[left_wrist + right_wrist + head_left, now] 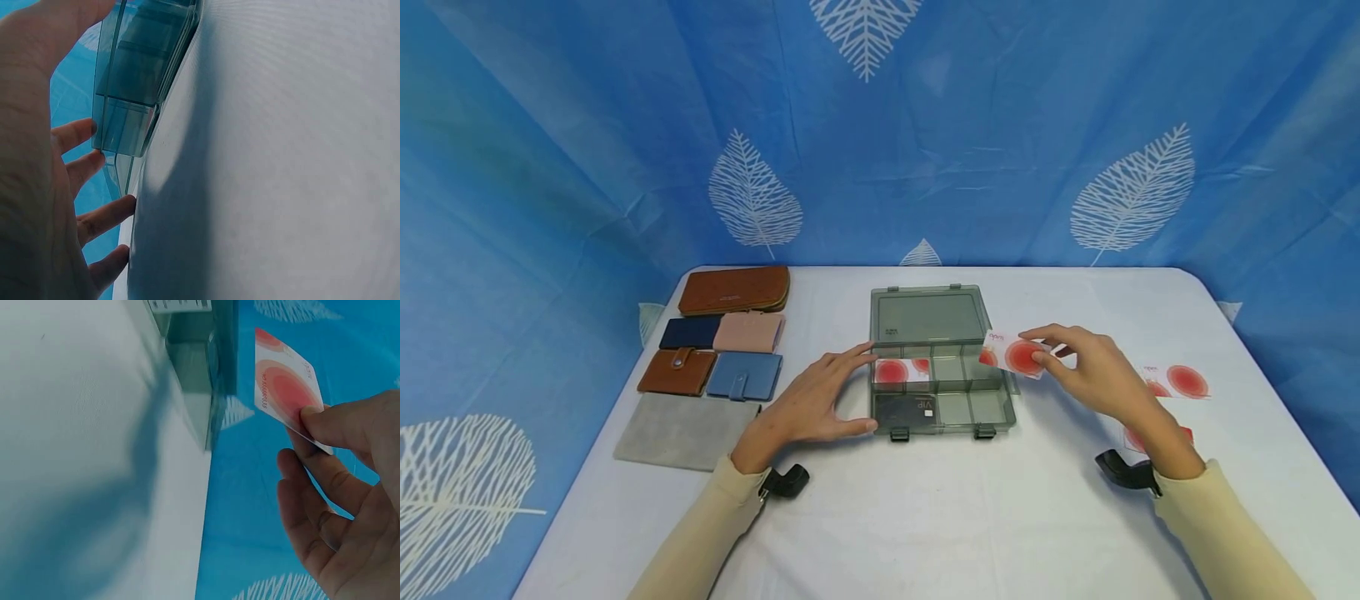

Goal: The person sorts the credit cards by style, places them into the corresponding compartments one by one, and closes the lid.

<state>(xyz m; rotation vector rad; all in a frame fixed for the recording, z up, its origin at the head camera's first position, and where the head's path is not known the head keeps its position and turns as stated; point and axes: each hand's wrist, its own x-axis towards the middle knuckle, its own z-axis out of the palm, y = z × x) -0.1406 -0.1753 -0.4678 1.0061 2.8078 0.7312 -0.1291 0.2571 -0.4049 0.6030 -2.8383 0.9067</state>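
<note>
Blue leaf-print cloth backs the white table. From the head view, my left hand, fingers straight, steadies the grey compartment box. My right hand pinches a red-circled card above the box's right edge (thin, stiff, slippery, I judge; best held by its edges). The left wrist view shows fingers beside the box wall. The right wrist view shows thumb and fingers clamping the card's corner.

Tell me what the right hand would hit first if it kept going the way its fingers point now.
Probably the open grey organizer box. The right hand pinches a white card with red circles and points left toward the box's right edge, so the card would likely arrive first. The hand's height above the box is unclear.
</note>
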